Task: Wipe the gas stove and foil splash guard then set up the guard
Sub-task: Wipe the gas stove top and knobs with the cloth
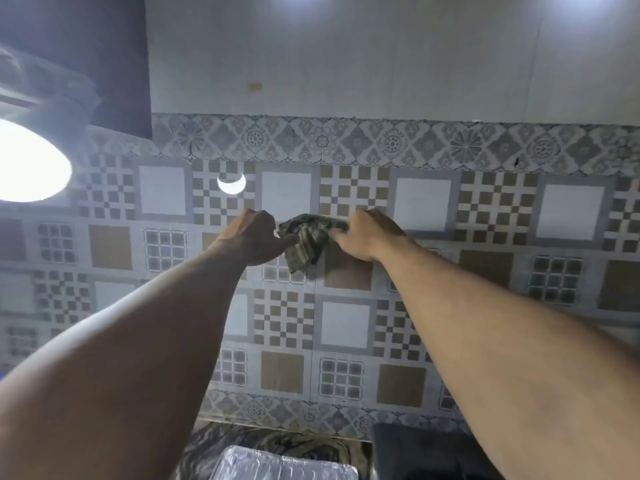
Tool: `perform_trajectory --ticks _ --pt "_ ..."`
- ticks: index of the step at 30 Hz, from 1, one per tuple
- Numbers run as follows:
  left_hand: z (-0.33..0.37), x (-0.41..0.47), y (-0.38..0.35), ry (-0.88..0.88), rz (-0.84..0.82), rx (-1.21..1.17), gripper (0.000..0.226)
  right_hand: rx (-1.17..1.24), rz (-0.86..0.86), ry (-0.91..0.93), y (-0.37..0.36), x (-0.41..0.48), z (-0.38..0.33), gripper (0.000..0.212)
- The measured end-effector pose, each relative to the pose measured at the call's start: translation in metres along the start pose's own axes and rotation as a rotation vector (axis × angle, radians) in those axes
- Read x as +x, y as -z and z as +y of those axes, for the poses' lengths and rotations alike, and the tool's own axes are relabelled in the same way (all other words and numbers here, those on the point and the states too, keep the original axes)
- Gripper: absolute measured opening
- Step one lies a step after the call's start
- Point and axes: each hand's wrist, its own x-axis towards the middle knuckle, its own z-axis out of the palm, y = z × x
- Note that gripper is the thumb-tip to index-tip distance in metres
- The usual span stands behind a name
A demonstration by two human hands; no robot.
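Head view: my left hand and right hand both pinch the checked cloth up by the far tiled wall, maybe to hang it. The foil guard lies near, low down.

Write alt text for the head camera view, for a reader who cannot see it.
Two bare arms reach up to a patterned tile wall; the left hand and right hand hold a dark checked cloth between them against the tiles. Below, at the frame's bottom edge, the foil splash guard lies on a dark marbled counter.
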Motion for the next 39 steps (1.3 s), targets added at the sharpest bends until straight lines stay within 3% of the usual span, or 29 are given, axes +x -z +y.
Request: perform_trajectory --ticks 5,11,14,19,24,28,32,36,39 --pt "-0.013 0.023 -0.024 0.001 0.050 -0.018 0.070 -0.040 0.073 0.035 -0.022 0.032 -0.014 0.035" --pt "-0.010 0.044 -0.052 -0.051 0.124 -0.081 0.048 -0.035 0.082 0.062 -0.050 0.061 -0.018 0.037" --pt "-0.012 0.046 -0.071 -0.075 0.153 -0.110 0.050 -0.050 0.142 0.071 -0.067 0.070 -0.019 0.030" --pt "-0.015 0.048 -0.082 -0.049 0.251 -0.053 0.024 -0.092 0.264 0.065 -0.077 0.080 -0.023 0.022" --pt "-0.010 0.050 -0.074 0.023 0.242 -0.227 0.021 -0.043 0.303 0.028 -0.076 0.083 -0.021 0.015" --pt "-0.006 0.046 -0.055 0.048 0.177 -0.335 0.025 0.055 0.297 0.007 -0.062 0.080 -0.018 0.012" --pt "0.001 0.038 -0.035 0.096 0.049 -0.438 0.025 0.151 0.157 -0.020 -0.040 0.062 -0.007 0.008" --pt "0.024 0.017 -0.017 0.155 -0.143 -0.544 0.023 0.218 -0.041 -0.075 -0.021 0.026 0.010 0.019" --pt "0.055 -0.007 -0.002 0.225 -0.363 -0.568 0.021 0.320 -0.116 -0.150 -0.006 -0.006 0.025 0.010"
